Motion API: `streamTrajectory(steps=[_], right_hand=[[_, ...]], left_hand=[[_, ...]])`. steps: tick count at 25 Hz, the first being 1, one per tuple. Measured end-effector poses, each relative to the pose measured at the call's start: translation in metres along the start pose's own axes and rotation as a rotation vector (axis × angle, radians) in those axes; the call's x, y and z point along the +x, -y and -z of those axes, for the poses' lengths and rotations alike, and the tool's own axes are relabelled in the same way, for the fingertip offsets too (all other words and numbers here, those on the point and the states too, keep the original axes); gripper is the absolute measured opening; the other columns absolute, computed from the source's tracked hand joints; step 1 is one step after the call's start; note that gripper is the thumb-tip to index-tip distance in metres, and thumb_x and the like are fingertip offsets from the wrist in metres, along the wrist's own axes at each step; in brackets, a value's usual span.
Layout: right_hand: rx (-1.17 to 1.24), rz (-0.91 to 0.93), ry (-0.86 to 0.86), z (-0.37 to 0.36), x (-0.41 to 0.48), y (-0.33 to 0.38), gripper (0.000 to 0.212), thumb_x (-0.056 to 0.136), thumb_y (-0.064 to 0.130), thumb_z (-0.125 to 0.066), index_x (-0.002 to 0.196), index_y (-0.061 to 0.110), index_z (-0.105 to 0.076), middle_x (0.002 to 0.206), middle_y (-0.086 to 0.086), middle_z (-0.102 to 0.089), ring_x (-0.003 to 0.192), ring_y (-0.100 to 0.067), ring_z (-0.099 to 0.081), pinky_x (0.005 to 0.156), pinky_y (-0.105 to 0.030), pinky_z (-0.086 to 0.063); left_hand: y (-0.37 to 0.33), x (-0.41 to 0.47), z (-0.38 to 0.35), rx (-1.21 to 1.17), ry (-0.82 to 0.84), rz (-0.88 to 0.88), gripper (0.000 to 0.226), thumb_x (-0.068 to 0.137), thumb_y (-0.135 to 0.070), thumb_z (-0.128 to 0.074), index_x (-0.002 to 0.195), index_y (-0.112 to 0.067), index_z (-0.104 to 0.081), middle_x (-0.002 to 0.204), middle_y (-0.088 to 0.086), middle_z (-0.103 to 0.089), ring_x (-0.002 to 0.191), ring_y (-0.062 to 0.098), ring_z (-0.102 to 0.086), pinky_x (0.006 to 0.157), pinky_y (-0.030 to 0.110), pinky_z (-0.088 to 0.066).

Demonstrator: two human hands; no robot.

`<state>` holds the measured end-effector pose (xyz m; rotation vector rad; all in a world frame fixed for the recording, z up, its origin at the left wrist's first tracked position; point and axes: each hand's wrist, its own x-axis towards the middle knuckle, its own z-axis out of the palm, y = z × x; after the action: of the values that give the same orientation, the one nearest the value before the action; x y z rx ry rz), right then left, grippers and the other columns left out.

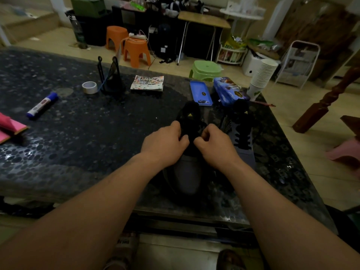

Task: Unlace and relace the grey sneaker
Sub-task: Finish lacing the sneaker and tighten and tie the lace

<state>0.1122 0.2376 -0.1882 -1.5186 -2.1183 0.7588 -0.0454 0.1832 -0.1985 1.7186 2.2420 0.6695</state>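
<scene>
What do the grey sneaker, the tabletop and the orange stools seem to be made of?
Grey sneaker: probably matte knit or mesh fabric; the toe shows no shine. Tabletop: polished stone, perhaps granite; dark speckles and glossy reflections. Orange stools: moulded plastic, smooth, evenly coloured, in one piece.

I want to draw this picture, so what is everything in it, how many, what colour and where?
table: one, dark speckled, under everything
grey sneaker: one, grey and black, near edge, under hands
second sneaker: one, same colours, right of it
marker: one, blue and white, table left
tape roll: one, silvery, far side
stand: one, black, beside tape roll
booklet: one, many-coloured, far middle
tray: one, blue, behind sneakers
tin: one, blue, beside tray
paper cups: one stack, white, far right corner
orange stools: two, orange, floor behind
green stool: one, green, floor behind
left hand, right hand: one each, fingers curled on grey sneaker's lacing
</scene>
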Motion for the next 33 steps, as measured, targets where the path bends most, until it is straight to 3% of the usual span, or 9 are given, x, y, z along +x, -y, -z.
streamTrajectory(steps=[3, 6, 11, 16, 19, 23, 26, 28, 33], right_hand=[[0.021, 0.010, 0.007, 0.001, 0.001, -0.001, 0.031, 0.094, 0.050, -0.064, 0.091, 0.021, -0.053, 0.085, 0.002, -0.063, 0.077, -0.017, -0.060, 0.067, -0.037, -0.049], [0.062, -0.044, -0.078, -0.002, 0.008, 0.005, 0.043, 0.093, 0.063, -0.058, 0.088, 0.021, -0.053, 0.086, 0.000, -0.062, 0.078, -0.019, -0.060, 0.065, -0.038, -0.047], [0.032, -0.042, -0.132, -0.005, 0.015, 0.008, 0.028, 0.093, 0.044, -0.054, 0.085, 0.018, -0.051, 0.084, -0.002, -0.060, 0.077, -0.023, -0.059, 0.063, -0.037, -0.043], [0.229, -0.045, -0.015, 0.015, 0.018, 0.000, 0.034, 0.100, 0.042, -0.058, 0.130, 0.030, -0.047, 0.097, 0.008, -0.062, 0.088, -0.015, -0.066, 0.078, -0.037, -0.054], [0.108, 0.029, -0.023, 0.014, 0.027, -0.005, 0.014, 0.099, 0.026, -0.063, 0.112, 0.024, -0.058, 0.093, 0.007, -0.063, 0.085, -0.019, -0.065, 0.076, -0.037, -0.054], [-0.104, 0.112, -0.103, 0.025, 0.036, -0.003, 0.007, 0.092, 0.021, -0.064, 0.088, 0.021, -0.058, 0.089, 0.004, -0.060, 0.083, -0.018, -0.058, 0.071, -0.033, -0.043], [-0.067, 0.135, -0.108, 0.040, 0.046, 0.009, 0.009, 0.088, 0.021, -0.065, 0.089, 0.016, -0.058, 0.086, 0.001, -0.062, 0.077, -0.017, -0.058, 0.065, -0.035, -0.045], [0.002, 0.148, -0.040, 0.050, 0.056, 0.017, 0.004, 0.092, 0.017, -0.063, 0.096, 0.015, -0.062, 0.088, 0.000, -0.067, 0.080, -0.017, -0.063, 0.068, -0.034, -0.049], [0.080, 0.033, 0.082, 0.069, 0.081, 0.022, 0.022, 0.100, 0.019, -0.056, 0.104, 0.012, -0.075, 0.102, -0.002, -0.070, 0.085, -0.016, -0.063, 0.077, -0.039, -0.052]], left_hand=[[0.008, 0.006, -0.001, -0.274, 0.007, 0.090, 0.037, 0.099, -0.060, -0.050, 0.091, -0.024, -0.047, 0.088, -0.001, -0.062, 0.078, 0.020, -0.060, 0.064, 0.037, -0.042], [0.005, 0.012, -0.003, -0.339, -0.049, 0.134, 0.041, 0.096, -0.065, -0.052, 0.094, -0.024, -0.046, 0.095, -0.002, -0.059, 0.081, 0.017, -0.059, 0.063, 0.036, -0.040], [-0.003, 0.018, -0.002, -0.215, -0.135, 0.152, 0.029, 0.097, -0.050, -0.053, 0.107, -0.023, -0.051, 0.106, -0.001, -0.057, 0.089, 0.025, -0.059, 0.079, 0.043, -0.051], [0.008, 0.027, 0.005, -0.701, -0.028, 0.127, 0.030, 0.100, -0.031, -0.059, 0.129, -0.025, -0.052, 0.103, -0.003, -0.065, 0.091, 0.012, -0.065, 0.074, 0.030, -0.051], [0.015, 0.036, 0.004, -0.754, 0.015, 0.125, 0.036, 0.103, -0.019, -0.055, 0.138, -0.023, -0.058, 0.095, -0.004, -0.066, 0.084, 0.010, -0.064, 0.071, 0.028, -0.049], [0.017, 0.041, 0.006, -0.725, -0.036, 0.050, 0.026, 0.102, -0.016, -0.058, 0.125, -0.024, -0.068, 0.090, -0.006, -0.069, 0.075, 0.000, -0.064, 0.069, 0.018, -0.049], [0.010, 0.046, 0.011, -0.829, -0.075, 0.047, 0.009, 0.100, -0.021, -0.066, 0.101, -0.022, -0.074, 0.079, -0.008, -0.066, 0.058, -0.008, -0.056, 0.055, 0.010, -0.043], [0.007, 0.051, 0.012, -0.850, -0.096, 0.067, 0.009, 0.097, -0.019, -0.069, 0.089, -0.021, -0.071, 0.074, -0.005, -0.065, 0.058, -0.002, -0.055, 0.055, 0.015, -0.043], [0.006, 0.053, 0.018, -1.167, -0.094, 0.229, 0.017, 0.096, -0.008, -0.055, 0.083, -0.017, -0.056, 0.059, -0.003, -0.052, 0.053, 0.012, -0.046, 0.053, 0.028, -0.037]])
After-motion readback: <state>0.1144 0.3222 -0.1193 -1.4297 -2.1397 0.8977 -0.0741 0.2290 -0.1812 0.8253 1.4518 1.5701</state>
